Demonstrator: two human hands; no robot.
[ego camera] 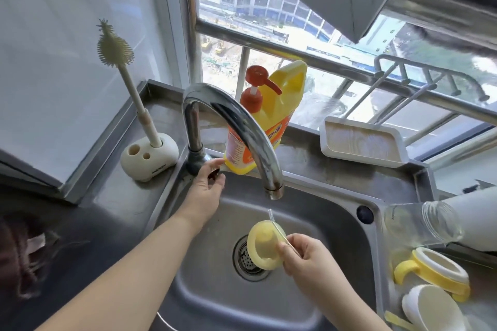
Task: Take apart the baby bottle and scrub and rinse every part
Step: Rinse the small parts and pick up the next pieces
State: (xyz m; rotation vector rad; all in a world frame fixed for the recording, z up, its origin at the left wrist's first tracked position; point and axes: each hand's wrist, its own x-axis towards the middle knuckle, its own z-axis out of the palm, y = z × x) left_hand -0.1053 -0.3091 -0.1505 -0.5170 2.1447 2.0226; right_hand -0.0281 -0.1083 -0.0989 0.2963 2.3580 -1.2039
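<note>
Over the sink (322,212) drain, my right hand (313,258) pinches the nipple (262,247) and thin brush (279,231) together. My left hand (205,191), fingers loosely open, reaches the tap (231,121) base. Wet, the nipple could slip into the sink.

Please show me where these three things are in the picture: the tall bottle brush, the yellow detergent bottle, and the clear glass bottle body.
Tall bottle brush (112,45), head view, on its bristle head.
Yellow detergent bottle (291,80), head view, on its upper yellow body.
Clear glass bottle body (419,226), head view, on its side wall as it lies by the sink.
</note>
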